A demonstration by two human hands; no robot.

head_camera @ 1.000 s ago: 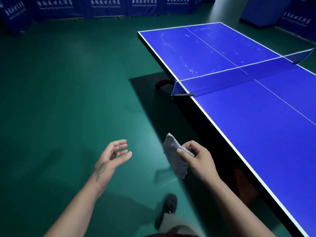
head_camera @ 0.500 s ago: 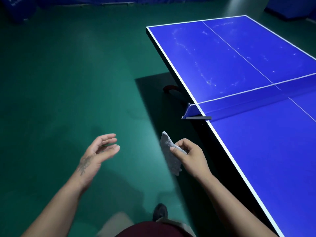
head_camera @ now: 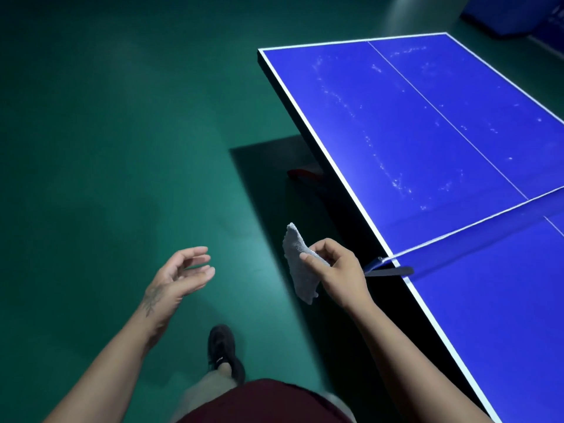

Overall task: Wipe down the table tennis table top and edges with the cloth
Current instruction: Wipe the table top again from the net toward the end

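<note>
I see my right hand (head_camera: 337, 271) pinching the grey cloth (head_camera: 300, 265) between thumb and curled fingers (head_camera: 320, 247), the cloth hanging down from the grip with its upper corner standing above the knuckles. It is held in the air over the green floor (head_camera: 106, 148), just beside the near long edge of the table tennis table (head_camera: 427, 141) but not touching it. My left hand (head_camera: 180, 277) is empty, fingers loosely spread and slightly curled, palm turned toward the cloth, well apart from it. The net (head_camera: 476, 230) crosses the blue top to the right of my right hand, its clamp (head_camera: 389, 270) sticking out over the white edge line close to my wrist. Pale smears and specks run across the far half of the top. Below, one dark shoe (head_camera: 224, 351) stands on the floor
</note>
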